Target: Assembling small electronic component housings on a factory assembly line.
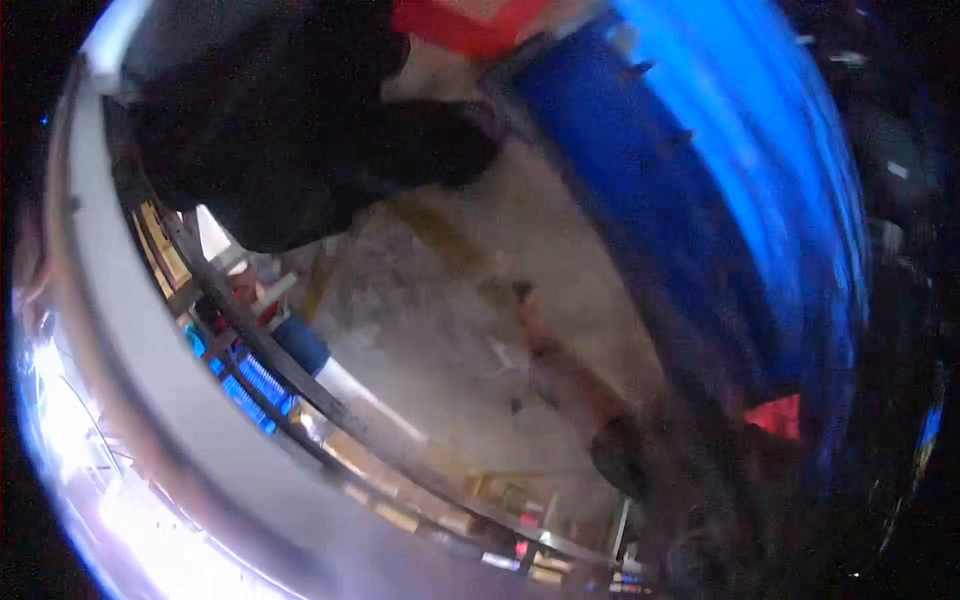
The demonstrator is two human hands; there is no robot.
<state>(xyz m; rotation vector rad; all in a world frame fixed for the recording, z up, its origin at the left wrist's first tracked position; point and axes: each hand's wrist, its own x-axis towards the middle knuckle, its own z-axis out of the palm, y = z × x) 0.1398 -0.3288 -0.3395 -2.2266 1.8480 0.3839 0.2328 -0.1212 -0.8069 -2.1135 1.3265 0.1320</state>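
Note:
Neither of my hands can be made out, and the view is tilted and smeared by motion. A large dark cloth-like shape [280, 120] fills the upper left, with a rounded dark end reaching over the grey floor [400, 290]. Right of it slants a big blue panel-like thing [640, 150], its outer side bright. A blurred brownish shape [575, 385] with dark ends lies across the middle right. Whether it is an arm or a person farther off, I cannot tell.
Shelving [300, 385] runs along the lower left, holding blue bins [250, 385] and several cartons. A pale band [130, 330] curves beside it. Bright lights [130, 510] glare at the lower left. Something red [465, 28] shows at the top and a red patch [775, 415] at the right.

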